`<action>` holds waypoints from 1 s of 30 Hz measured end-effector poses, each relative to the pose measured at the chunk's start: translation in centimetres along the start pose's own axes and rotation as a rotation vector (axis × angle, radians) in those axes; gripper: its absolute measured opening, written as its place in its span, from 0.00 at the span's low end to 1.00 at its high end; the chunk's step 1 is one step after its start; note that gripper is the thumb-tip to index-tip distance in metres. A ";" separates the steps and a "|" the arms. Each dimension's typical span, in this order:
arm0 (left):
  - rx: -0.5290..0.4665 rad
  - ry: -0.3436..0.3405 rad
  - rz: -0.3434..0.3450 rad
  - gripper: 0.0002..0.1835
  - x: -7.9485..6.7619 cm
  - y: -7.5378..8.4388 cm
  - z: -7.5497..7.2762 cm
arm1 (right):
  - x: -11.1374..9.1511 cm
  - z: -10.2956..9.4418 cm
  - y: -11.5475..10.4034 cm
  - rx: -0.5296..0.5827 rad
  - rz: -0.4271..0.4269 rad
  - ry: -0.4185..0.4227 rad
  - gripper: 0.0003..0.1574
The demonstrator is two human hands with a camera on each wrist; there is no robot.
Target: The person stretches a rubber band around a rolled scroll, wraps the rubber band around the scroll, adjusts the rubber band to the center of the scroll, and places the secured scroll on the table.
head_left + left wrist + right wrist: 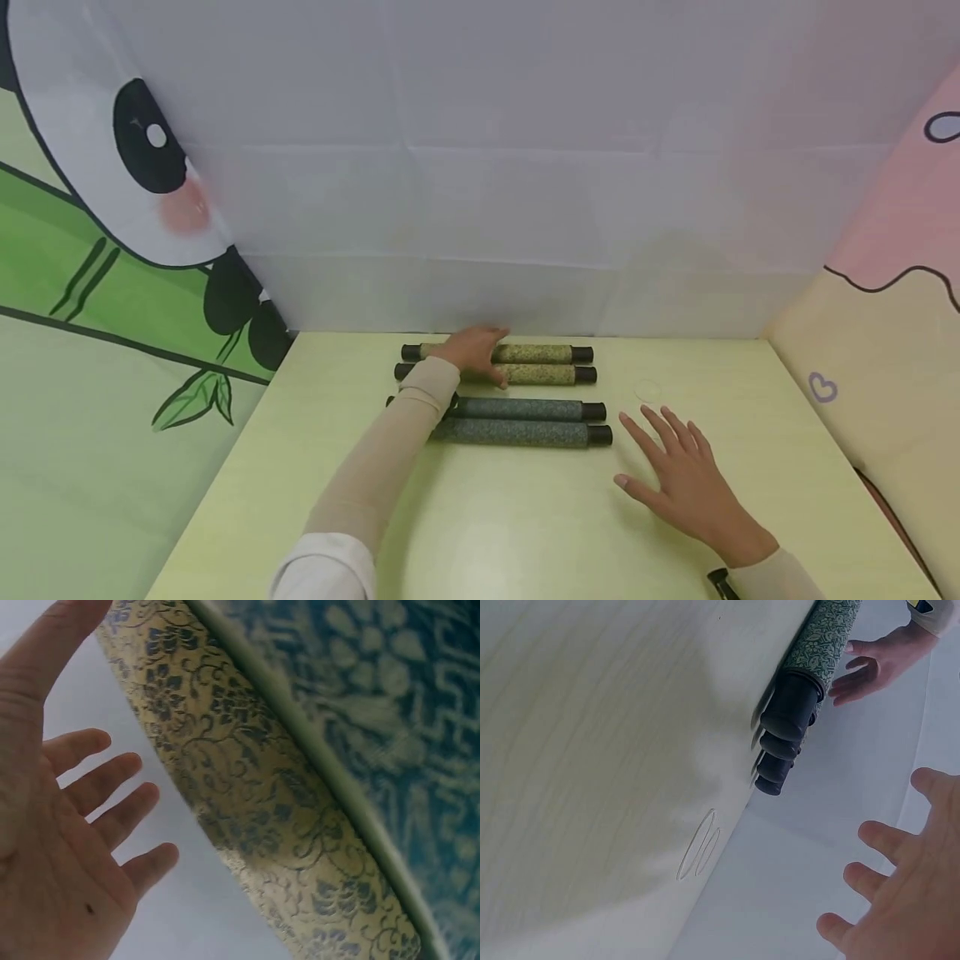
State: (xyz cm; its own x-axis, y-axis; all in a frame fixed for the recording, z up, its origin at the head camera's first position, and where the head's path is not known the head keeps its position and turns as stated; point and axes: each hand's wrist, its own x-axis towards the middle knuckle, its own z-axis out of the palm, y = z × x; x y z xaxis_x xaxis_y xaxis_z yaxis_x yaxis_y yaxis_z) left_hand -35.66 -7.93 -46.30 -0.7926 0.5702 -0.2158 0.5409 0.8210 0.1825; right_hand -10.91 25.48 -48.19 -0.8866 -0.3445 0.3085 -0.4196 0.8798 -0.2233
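Note:
Two gold, floral-patterned rolled scrolls (pixel 536 374) with black end knobs lie side by side at the back of the table. In front of them, roughly parallel, lie two blue-green patterned scrolls (pixel 517 433), also with black knobs. My left hand (pixel 474 352) is over the left part of the gold pair, its fingers spread; the left wrist view shows the thumb at the edge of a gold scroll (pixel 247 780) and the other fingers apart from it. My right hand (pixel 686 483) is held over the table, right of the blue-green scrolls, fingers spread, with nothing in it.
Two thin, clear rings (pixel 697 847) lie on the pale wooden table (pixel 510 525) beyond the knob ends. A white sheet (pixel 525 208) rises behind the table's back edge, with printed cloth on both sides. My left forearm crosses over the blue-green scrolls' left ends.

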 end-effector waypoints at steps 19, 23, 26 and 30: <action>0.023 -0.133 -0.100 0.68 0.5 -0.4 2.1 | -0.6 0.3 0.1 -0.009 0.008 -0.007 0.49; 0.054 -0.132 -0.101 0.67 0.4 -0.2 1.9 | -0.6 0.3 0.2 -0.014 0.009 -0.005 0.49; 0.076 -0.137 -0.103 0.66 0.4 -0.1 1.8 | -0.6 0.3 0.2 -0.015 0.013 -0.008 0.49; 0.095 -0.125 -0.097 0.64 0.6 -0.1 1.5 | -0.6 0.2 0.3 -0.015 0.021 -0.013 0.49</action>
State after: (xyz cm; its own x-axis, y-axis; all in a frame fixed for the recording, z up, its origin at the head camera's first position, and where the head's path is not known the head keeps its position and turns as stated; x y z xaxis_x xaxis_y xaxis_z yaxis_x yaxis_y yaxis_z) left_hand -35.73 -7.67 -47.88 -0.8045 0.4826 -0.3462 0.4927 0.8678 0.0648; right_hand -10.54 25.87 -48.63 -0.8976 -0.3303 0.2920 -0.3982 0.8917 -0.2152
